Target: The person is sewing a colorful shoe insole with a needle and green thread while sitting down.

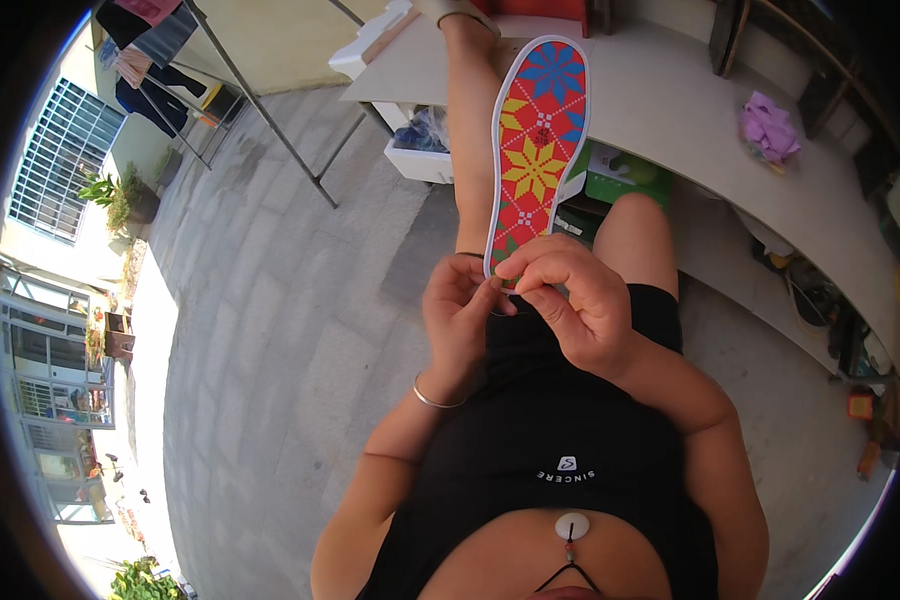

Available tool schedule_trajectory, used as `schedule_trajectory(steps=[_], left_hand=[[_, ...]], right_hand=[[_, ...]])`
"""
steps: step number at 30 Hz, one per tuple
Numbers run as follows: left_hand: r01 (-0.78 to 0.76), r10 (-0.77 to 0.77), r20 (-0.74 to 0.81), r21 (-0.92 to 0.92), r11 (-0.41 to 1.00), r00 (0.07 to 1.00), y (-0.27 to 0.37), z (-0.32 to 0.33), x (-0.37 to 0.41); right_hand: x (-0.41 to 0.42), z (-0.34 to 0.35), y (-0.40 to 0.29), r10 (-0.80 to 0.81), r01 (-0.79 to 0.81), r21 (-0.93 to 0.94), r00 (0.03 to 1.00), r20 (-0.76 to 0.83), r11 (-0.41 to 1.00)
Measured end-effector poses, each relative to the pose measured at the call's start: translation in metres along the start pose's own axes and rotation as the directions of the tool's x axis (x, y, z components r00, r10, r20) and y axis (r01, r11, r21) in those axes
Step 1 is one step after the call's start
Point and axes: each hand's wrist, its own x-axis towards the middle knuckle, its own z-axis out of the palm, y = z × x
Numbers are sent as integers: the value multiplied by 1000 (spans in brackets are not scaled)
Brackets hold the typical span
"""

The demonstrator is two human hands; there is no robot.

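A shoe insole with a white edge and a red ground patterned in blue, yellow and green flowers stands out lengthwise before me, its near end at my fingers. My left hand, with a bangle at the wrist, grips that near end between thumb and fingers. Across the same end lies my right hand, its thumb and forefinger pinched together close to the insole's surface. Whether a needle is between them cannot be made out. A thin dark strand shows just below the insole's near end.
A long pale table curves across the front, with a purple cloth bundle on it. Under it are a white foam box and a green box. A metal drying rack stands at the left on the paved floor.
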Motion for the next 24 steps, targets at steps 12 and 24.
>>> schedule_trajectory(steps=[12,24], left_hand=[[9,-6,72,-39,999,997,4,4,-4],[-20,18,42,47,999,999,-8,-5,-5]], right_hand=[[-1,-4,32,-315,351,-715,930,190,604],[4,-19,15,-249,252,-487,966,72,836]])
